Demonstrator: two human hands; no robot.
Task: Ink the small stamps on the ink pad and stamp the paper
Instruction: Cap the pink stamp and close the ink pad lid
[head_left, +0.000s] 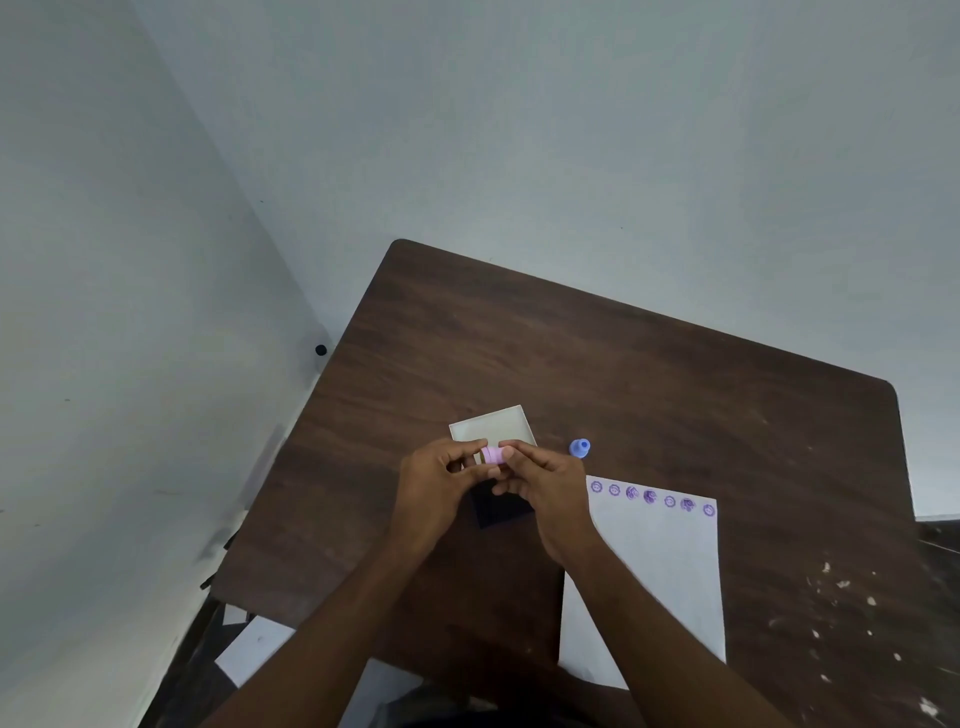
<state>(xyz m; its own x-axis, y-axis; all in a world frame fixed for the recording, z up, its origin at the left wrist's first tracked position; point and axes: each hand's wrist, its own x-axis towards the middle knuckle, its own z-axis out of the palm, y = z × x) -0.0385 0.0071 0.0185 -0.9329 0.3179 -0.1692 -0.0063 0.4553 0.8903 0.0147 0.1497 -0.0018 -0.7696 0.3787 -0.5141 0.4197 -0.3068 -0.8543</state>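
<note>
A small pink stamp (492, 455) is held between both hands above the table. My left hand (436, 483) pinches its left end and my right hand (545, 486) pinches its right end. Just below the hands lies the dark ink pad (501, 509), partly hidden by my fingers. Its pale open lid (491, 423) lies just behind the hands. A small blue stamp (580, 448) stands on the table to the right of the hands. The white paper (660, 571) lies at the right, with a row of several purple round prints along its top edge.
The dark brown wooden table (623, 374) stands in a corner of pale walls. White flecks mark its right side. A white sheet (254, 649) shows below the table's left edge. My right forearm crosses the paper's lower left part.
</note>
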